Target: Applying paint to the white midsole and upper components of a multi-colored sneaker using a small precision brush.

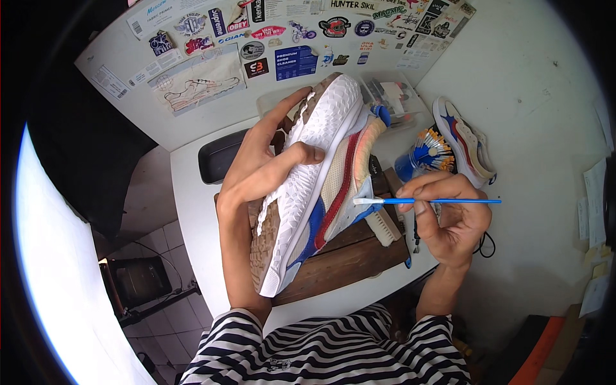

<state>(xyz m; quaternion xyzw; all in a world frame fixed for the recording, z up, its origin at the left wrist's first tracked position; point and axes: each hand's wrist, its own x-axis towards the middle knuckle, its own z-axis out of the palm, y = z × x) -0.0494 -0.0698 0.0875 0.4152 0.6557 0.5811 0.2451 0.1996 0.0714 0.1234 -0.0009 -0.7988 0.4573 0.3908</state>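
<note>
My left hand (263,154) grips a sneaker (343,183) from the sole side, thumb pressed on the white textured midsole. The shoe is tilted on its side, its brown outsole to the left. Its cream mesh upper with red, blue and pale grey panels turns right. Between thumb and fingers of my right hand (446,215) is a thin blue paintbrush (417,201), held level. Its white bristles lie over the shoe's pale panel by the opening; I cannot tell whether they touch it.
Under the shoe lies a dark wooden board (346,266) with a scrub brush (384,228). A second sneaker (461,141) and a blue cup of brushes (423,157) stand at the right. Behind are a black tray (221,157), a clear box (401,96) and a stickered panel (263,96).
</note>
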